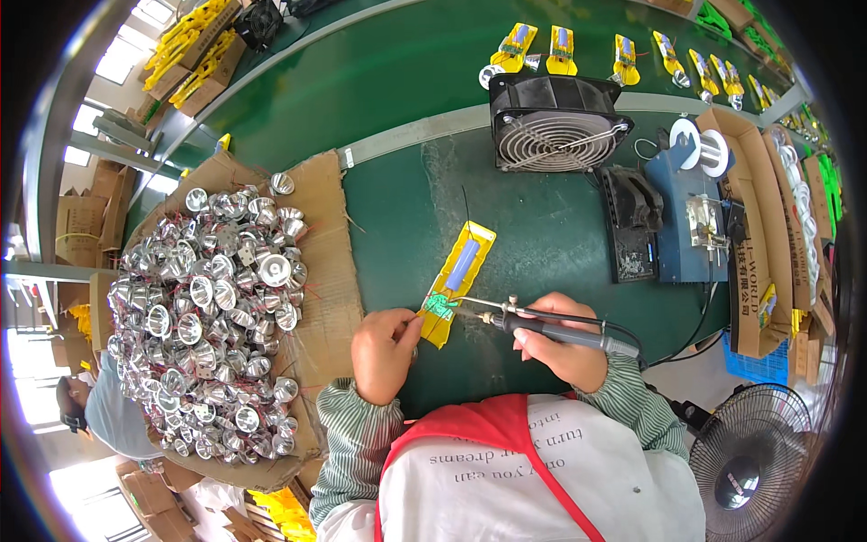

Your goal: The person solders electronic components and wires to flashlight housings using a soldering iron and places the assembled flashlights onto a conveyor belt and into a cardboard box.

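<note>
On the green bench lies a yellow plastic housing that carries a blue cylindrical battery and a small green circuit board. My right hand is closed round the grey handle of a soldering iron, whose thin feed tube and tip reach left to the board. At the board's left edge my left hand has thumb and forefinger pinched together. What sits between those fingertips is too small to make out. A thin dark wire sticks up from the housing's far end.
A heap of silver reflector cups covers cardboard on the left. Ahead stands a black box fan. A blue solder feeder with a wire spool and a cardboard box are right. More yellow housings line the far bench.
</note>
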Motion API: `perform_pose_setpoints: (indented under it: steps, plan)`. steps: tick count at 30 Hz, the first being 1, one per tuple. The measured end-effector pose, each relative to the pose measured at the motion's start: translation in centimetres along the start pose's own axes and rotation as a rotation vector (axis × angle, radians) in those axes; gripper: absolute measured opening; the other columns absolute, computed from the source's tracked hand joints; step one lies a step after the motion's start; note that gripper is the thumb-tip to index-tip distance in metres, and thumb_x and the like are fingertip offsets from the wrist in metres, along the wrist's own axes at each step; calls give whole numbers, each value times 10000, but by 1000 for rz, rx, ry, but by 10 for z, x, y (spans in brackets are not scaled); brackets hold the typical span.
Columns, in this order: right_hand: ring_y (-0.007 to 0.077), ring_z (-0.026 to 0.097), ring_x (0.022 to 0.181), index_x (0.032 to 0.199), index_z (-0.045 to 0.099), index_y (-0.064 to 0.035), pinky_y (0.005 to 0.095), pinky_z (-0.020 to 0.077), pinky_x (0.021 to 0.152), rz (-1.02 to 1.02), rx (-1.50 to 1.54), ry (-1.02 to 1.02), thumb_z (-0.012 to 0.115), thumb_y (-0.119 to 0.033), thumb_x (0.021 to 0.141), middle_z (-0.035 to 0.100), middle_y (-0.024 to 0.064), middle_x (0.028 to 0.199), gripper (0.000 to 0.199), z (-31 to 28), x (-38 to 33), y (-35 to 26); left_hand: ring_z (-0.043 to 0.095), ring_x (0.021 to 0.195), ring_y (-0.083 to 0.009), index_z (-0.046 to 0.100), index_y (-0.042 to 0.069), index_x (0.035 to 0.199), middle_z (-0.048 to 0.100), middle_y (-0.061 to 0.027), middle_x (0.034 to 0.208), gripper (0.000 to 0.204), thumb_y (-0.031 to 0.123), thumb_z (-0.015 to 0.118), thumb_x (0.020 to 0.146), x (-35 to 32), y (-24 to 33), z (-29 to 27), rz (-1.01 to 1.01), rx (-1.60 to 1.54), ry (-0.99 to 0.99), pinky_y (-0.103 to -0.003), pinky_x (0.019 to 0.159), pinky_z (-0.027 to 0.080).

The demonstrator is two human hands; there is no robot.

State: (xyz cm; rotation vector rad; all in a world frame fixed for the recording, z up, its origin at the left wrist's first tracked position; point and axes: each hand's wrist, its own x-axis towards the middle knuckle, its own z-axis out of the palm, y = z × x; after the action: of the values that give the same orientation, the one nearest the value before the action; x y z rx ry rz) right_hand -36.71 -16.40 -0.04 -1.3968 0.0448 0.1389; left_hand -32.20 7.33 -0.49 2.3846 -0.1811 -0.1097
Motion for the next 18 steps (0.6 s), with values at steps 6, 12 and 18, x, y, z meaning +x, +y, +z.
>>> perform_pose_setpoints:
  steps: [6, 12, 18]
  plan:
    - [125, 601, 620, 905, 525, 48, 245, 495, 543, 45, 20, -15, 595, 11, 788, 618, 123, 742, 140, 3, 8, 6, 545, 564, -194, 625, 1, 759, 570, -90, 637, 95, 94, 644, 761, 1, -1, 0, 23, 7, 6, -308, 549, 425]
    - [125, 602, 624, 904, 524, 47, 241, 495, 546, 57, 18, -26, 596, 11, 790, 618, 120, 749, 140, 4, 11, 8, 559, 628, -218, 615, 4, 751, 577, -95, 662, 84, 84, 641, 752, 1, 3, -4, 3, 19, -37, -316, 587, 431]
    - [88, 591, 592, 852, 561, 30, 219, 484, 506, 29, 51, 1, 626, -3, 773, 622, 76, 701, 107, 7, 14, 12, 561, 628, -212, 612, -1, 750, 580, -98, 666, 81, 75, 640, 753, 1, 3, -3, -13, -2, -42, -312, 590, 435]
